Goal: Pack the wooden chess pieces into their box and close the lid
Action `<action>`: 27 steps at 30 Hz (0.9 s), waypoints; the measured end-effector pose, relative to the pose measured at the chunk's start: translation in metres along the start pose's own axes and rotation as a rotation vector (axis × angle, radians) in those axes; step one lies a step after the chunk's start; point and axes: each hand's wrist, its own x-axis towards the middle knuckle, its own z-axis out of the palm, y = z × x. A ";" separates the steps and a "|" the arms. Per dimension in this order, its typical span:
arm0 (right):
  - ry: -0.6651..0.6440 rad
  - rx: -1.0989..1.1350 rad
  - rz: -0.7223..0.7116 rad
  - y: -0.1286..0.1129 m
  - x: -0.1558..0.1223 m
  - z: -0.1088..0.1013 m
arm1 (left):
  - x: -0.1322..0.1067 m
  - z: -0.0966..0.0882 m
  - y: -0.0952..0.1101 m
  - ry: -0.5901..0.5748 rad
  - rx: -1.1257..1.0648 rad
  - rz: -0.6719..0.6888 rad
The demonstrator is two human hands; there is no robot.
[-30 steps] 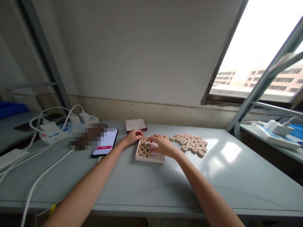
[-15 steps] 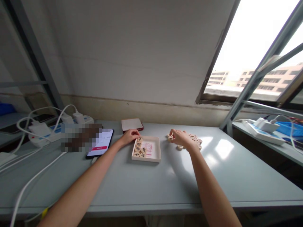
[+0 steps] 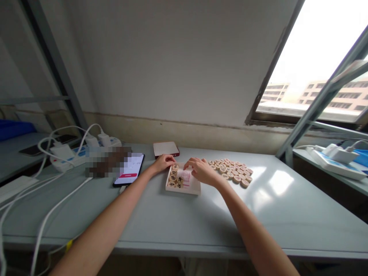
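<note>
A shallow white box [image 3: 189, 189] lies on the grey table [image 3: 178, 218], with several round wooden chess pieces [image 3: 174, 179] lined along its left side and a pink-printed sheet on its floor. My left hand [image 3: 162, 162] rests on the box's far left corner, fingers curled on the rim. My right hand [image 3: 201, 170] hovers over the box's far right part, fingertips pinched together; what they hold is hidden. A loose heap of the same wooden pieces [image 3: 232, 171] lies just right of that hand.
A dark red box lid [image 3: 165, 148] sits behind the box. A lit phone [image 3: 130, 174] lies to the left, beside a power strip [image 3: 71, 156] with white cables. Another power strip [image 3: 333, 161] rests on the right-hand bench below the window.
My right hand went right to the loose pieces and has come back over the box. My left hand stayed on the box's corner.
</note>
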 end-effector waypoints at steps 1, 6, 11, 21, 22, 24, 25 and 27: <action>-0.010 0.014 -0.036 -0.004 0.001 0.003 | 0.000 0.000 0.000 0.001 0.001 0.002; -0.113 0.118 -0.087 -0.010 0.004 0.015 | -0.002 -0.001 0.002 0.008 0.018 0.006; -0.140 0.155 -0.065 -0.004 0.004 0.015 | -0.002 -0.001 0.004 0.007 0.011 -0.003; -0.063 0.130 0.033 0.001 0.004 0.005 | -0.002 -0.001 0.005 -0.013 -0.006 -0.017; -0.052 0.117 0.067 0.007 0.002 0.000 | -0.002 -0.001 0.005 -0.014 -0.007 -0.023; -0.077 0.101 0.140 0.022 -0.004 -0.011 | -0.001 0.000 0.005 -0.010 -0.009 -0.032; -0.107 0.098 0.174 0.030 -0.008 -0.016 | -0.001 0.000 0.004 -0.008 -0.010 -0.031; -0.154 0.088 0.248 0.045 -0.018 -0.026 | -0.001 0.000 0.005 -0.014 -0.014 -0.027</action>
